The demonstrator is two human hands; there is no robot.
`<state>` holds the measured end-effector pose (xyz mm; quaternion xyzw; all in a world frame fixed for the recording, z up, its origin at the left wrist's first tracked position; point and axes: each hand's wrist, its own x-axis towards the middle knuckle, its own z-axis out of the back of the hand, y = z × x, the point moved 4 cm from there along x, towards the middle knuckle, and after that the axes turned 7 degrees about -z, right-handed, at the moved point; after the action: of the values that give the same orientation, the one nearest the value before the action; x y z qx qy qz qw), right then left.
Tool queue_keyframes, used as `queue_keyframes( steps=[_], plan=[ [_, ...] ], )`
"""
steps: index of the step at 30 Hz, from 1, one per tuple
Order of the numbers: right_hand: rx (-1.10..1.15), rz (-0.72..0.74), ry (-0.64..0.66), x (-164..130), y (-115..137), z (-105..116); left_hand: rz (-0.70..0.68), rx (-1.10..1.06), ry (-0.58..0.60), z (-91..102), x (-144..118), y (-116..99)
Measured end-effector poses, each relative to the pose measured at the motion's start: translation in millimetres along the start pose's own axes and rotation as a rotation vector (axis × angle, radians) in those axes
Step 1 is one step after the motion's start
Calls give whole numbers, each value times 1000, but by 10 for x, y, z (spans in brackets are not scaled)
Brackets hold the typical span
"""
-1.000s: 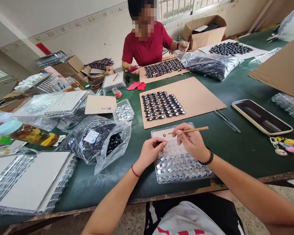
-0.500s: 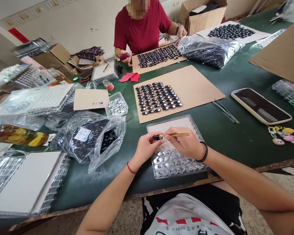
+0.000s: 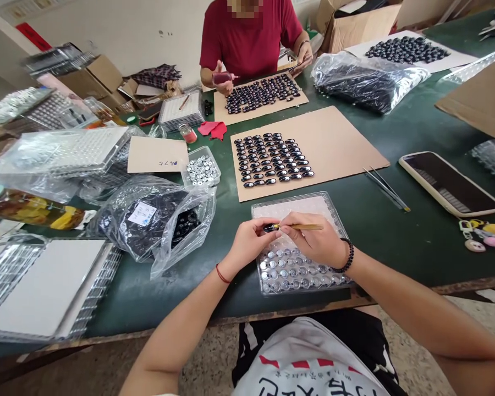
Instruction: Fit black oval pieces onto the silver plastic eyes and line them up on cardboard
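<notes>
Between thumb and fingers, my left hand [image 3: 249, 242] pinches a small shiny black oval piece [image 3: 269, 227]. My right hand [image 3: 315, 242] grips a thin wooden-handled stick tool [image 3: 307, 226] like a pen, its tip at the black piece. Both hands are over a clear plastic tray [image 3: 253, 209], whose nearer rows hold round silvery pieces [image 3: 292, 271]; a whitish sheet lies at its far part. Beyond, a cardboard sheet [image 3: 346, 143] carries rows of black oval pieces with silvery centres [image 3: 270, 159]. My fingers partly hide the piece and the tool's tip.
Left of the tray lie an open plastic bag of black pieces [image 3: 148, 217] and a small box of silvery discs [image 3: 201, 169]. Tweezers [image 3: 386, 190] and a phone [image 3: 449, 184] lie to the right. Across the table, a co-worker [image 3: 251, 41] holds a dark red bottle [image 3: 224, 78].
My view has shifted slightly. My hands keep hold of the black piece and the stick tool. The co-worker's bottle hand has lifted, and the other hand has moved lower.
</notes>
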<state>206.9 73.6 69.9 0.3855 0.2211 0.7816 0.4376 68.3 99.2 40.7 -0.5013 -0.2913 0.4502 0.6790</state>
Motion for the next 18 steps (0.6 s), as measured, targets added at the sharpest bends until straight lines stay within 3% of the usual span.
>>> queue_keyframes(
  steps=[5,8,14,18],
  plan=[
    [-75,37,45,-25,36,-49,-53,31,-26,-18,11,24],
    [-7,5,70,-12,19,-66,-80,4,-70,-22,8,35],
    [665,-474,129,78,-279,-70,-52,-26,45,-94,-66,-67],
    [581,-506,153,101,-294,-66,-48,7,10,-46,-68,-104]
  ],
)
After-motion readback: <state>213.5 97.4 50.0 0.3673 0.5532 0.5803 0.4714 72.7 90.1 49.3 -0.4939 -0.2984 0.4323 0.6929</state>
